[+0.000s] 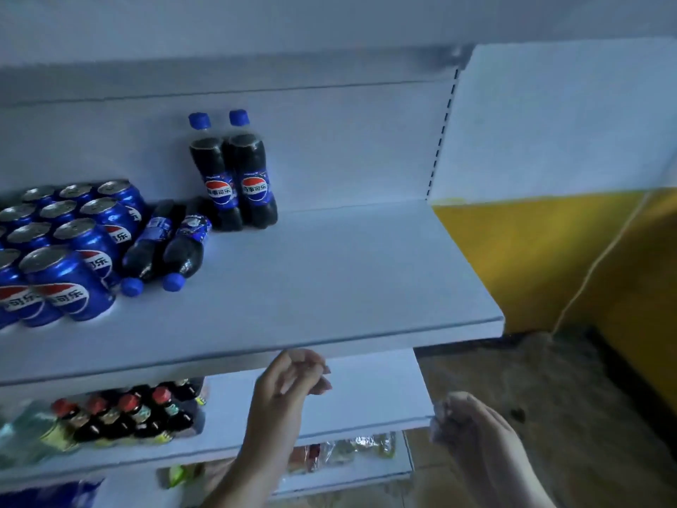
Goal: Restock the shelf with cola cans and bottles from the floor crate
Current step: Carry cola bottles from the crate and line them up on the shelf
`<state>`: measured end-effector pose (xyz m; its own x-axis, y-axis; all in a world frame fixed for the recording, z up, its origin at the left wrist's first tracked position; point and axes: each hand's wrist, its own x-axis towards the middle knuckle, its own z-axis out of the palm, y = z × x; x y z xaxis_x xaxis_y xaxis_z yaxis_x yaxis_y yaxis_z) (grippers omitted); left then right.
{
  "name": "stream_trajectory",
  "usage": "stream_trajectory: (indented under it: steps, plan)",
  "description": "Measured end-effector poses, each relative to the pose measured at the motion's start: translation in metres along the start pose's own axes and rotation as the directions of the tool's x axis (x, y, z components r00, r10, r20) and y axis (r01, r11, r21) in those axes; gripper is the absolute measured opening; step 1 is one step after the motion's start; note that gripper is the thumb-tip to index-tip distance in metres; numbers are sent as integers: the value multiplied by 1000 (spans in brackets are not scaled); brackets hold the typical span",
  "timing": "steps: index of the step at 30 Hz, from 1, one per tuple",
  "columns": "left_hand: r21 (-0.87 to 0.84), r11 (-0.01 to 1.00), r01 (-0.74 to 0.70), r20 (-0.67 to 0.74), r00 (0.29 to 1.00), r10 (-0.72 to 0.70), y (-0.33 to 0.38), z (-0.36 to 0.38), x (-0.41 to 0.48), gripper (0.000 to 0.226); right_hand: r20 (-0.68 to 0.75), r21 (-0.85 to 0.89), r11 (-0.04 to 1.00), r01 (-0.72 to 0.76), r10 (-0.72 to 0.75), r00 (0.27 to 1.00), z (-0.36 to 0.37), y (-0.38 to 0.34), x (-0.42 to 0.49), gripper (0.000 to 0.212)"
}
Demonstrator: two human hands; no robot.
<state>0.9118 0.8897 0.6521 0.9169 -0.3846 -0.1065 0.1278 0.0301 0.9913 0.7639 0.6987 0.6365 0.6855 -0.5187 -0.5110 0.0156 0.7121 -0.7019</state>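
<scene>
Fingers (318, 369) of the left hand (289, 379) hang loosely curled and hold nothing. They are low in the middle of the frame, just under the front edge of the shelf (329, 287). The forearm runs from there down to the bottom edge. The right hand (472, 423) is at lower right, by the outer front corner of the lower shelf (366, 390). It is smeared by blur, so whether its fingers grasp anything cannot be told.

Above both hands the shelf is a broad white board across the middle of the frame, and the cola stock sits on its left part. Blue cans (73, 251) stand packed in rows at the left edge, silver tops up and logos facing front. Just beside them two lying bottles (165, 247) rest on their sides, next to each other, blue caps pointing toward the front edge. Behind these, two standing bottles (234, 177) are upright side by side near the back panel (348, 148), labels forward.

At the left of the lower shelf is a cluster of dark red-capped bottles (128, 416). Under it, near the bottom centre, lie blurred packets (348, 449). Brownish floor (549, 379) fills the lower right. A yellow wall (531, 258) rises at right, and a pale cord (600, 258) runs slantwise down it.
</scene>
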Motion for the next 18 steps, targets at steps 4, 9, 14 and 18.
stream_trajectory:
  steps: [4, 9, 14, 18]
  plan:
    - [-38, 953, 299, 199, 937, -286, -30, 64, -51, 8, -112, 227, 968, -110, 138, 984, -97, 1, -39, 23]
    - [-155, 684, 713, 382, 681, -624, -46, 171, -105, 11, -253, 391, 919, -45, 154, 955, -214, -15, -102, 23]
    - [38, 616, 786, 546, 500, -672, -64, 276, -155, 10, -494, 503, 843, 190, 99, 864, -325, -23, -169, 16]
    - [217, 598, 771, 634, 355, -687, -77, 352, -193, 10, -593, 562, 753, 341, 79, 802, -378, -20, -217, 12]
